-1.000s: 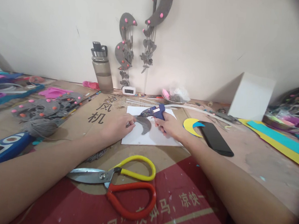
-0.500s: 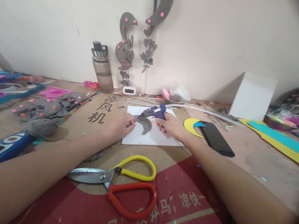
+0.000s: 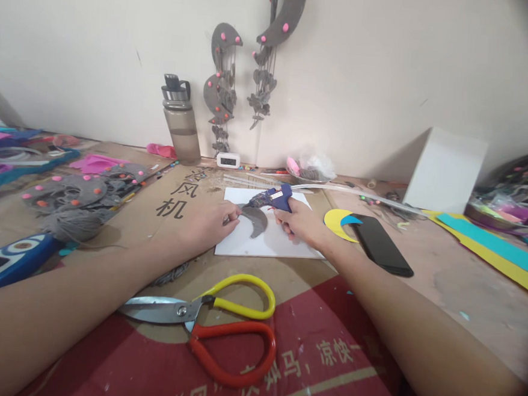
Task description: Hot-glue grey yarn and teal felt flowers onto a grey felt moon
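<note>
My right hand (image 3: 299, 220) is wrapped round the handle of a dark blue glue gun (image 3: 276, 198), with a long clear glue stick (image 3: 359, 195) trailing from its back end. The gun's nozzle points left, at the upper end of a grey felt crescent (image 3: 257, 223). That crescent lies over a white board (image 3: 242, 245). My left hand (image 3: 219, 222) has its fingers pinched at the crescent's upper left tip. Closer to me, large scissors (image 3: 232, 322) with one yellow and one red handle lie spread apart on the cardboard.
A phone (image 3: 382, 245) and a yellow-and-blue paper crescent (image 3: 340, 222) lie to the right. Behind stand a water bottle (image 3: 182, 123) and a small digital clock (image 3: 228, 160). Grey yarn (image 3: 74, 224) and felt pieces lie left. A white block (image 3: 447, 168) stands back right. Crescent hangings (image 3: 219, 92) are on the wall.
Almost nothing differs. Both hands, the glue gun and the felt crescent keep their places; the glue stick's far end has shifted slightly.
</note>
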The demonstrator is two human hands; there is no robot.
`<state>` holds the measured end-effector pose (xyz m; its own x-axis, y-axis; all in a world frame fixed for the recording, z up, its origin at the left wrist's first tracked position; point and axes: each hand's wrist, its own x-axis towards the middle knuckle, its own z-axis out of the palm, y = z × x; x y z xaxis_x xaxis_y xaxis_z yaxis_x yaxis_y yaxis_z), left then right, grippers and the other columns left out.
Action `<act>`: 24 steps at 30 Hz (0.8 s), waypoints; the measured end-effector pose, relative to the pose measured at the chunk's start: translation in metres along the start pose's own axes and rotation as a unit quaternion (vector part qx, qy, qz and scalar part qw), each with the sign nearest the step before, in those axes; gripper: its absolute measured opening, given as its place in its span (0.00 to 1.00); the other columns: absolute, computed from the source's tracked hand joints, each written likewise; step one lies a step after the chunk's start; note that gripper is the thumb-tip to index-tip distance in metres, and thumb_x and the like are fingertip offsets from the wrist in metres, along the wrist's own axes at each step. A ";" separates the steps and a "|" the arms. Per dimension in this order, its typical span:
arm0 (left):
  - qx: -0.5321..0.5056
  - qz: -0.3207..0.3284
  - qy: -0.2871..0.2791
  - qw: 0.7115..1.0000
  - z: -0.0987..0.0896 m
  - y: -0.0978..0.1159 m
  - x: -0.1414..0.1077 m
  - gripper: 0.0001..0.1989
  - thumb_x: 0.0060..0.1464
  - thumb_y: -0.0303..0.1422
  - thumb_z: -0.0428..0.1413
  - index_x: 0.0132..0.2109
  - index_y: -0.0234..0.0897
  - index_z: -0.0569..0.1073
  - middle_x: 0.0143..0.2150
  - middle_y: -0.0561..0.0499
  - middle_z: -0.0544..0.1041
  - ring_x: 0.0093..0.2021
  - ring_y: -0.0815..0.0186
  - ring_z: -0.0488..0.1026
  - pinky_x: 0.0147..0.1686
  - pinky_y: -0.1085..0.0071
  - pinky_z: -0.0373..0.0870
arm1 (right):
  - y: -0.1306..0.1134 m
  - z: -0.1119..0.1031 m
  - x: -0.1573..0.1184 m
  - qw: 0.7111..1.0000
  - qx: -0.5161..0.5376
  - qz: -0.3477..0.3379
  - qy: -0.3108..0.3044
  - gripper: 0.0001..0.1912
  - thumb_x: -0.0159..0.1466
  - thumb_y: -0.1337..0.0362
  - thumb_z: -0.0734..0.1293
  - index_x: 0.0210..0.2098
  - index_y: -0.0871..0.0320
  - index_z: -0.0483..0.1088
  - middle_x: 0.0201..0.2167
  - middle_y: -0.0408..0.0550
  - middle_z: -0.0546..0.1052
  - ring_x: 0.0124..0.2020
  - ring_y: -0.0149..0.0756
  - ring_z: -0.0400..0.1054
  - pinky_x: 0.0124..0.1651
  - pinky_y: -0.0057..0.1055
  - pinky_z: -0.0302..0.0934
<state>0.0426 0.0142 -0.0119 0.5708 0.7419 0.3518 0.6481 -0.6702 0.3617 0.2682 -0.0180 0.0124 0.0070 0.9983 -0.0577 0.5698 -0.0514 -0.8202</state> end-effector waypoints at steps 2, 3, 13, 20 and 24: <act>0.003 -0.006 -0.002 1.000 -0.001 0.000 0.000 0.09 0.54 0.34 0.48 0.28 0.39 0.67 0.46 0.51 0.77 0.42 0.62 0.73 0.42 0.65 0.67 | 0.000 0.000 0.000 1.000 0.005 0.003 -0.002 0.04 0.62 0.63 0.61 0.35 0.57 0.62 0.22 0.39 0.67 0.13 0.23 0.56 0.11 0.21 0.52; 0.005 -0.007 -0.003 1.000 -0.001 0.001 0.000 0.09 0.54 0.34 0.48 0.28 0.39 0.67 0.46 0.50 0.77 0.42 0.62 0.73 0.42 0.65 0.67 | 0.001 0.000 0.000 1.000 0.009 0.002 -0.005 0.04 0.62 0.63 0.61 0.35 0.57 0.62 0.22 0.39 0.67 0.13 0.23 0.57 0.12 0.21 0.53; -0.001 -0.011 -0.008 1.000 -0.003 0.004 -0.001 0.09 0.54 0.35 0.47 0.28 0.39 0.67 0.46 0.50 0.76 0.42 0.62 0.72 0.43 0.64 0.68 | -0.003 0.000 -0.001 1.000 -0.021 0.009 0.000 0.03 0.61 0.63 0.61 0.33 0.57 0.62 0.18 0.37 0.64 0.12 0.25 0.57 0.11 0.23 0.53; 0.004 -0.017 -0.014 1.000 -0.004 0.005 0.000 0.09 0.54 0.35 0.47 0.28 0.39 0.67 0.46 0.49 0.77 0.43 0.62 0.72 0.44 0.64 0.68 | 0.004 0.000 0.003 1.000 0.017 0.013 0.012 0.04 0.62 0.63 0.61 0.33 0.56 0.62 0.21 0.38 0.67 0.13 0.24 0.57 0.11 0.21 0.53; 0.002 -0.011 -0.009 1.000 -0.002 0.003 -0.001 0.09 0.55 0.34 0.47 0.28 0.39 0.67 0.47 0.50 0.76 0.42 0.63 0.73 0.43 0.65 0.68 | 0.010 -0.001 0.006 0.999 0.031 -0.023 -0.014 0.04 0.62 0.63 0.62 0.35 0.57 0.62 0.26 0.40 0.69 0.15 0.22 0.58 0.12 0.20 0.54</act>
<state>0.0429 0.0118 -0.0093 0.5657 0.7568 0.3275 0.6625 -0.6536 0.3659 0.2748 -0.0127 0.0051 -0.0417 0.9985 -0.0350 0.5177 -0.0084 -0.8555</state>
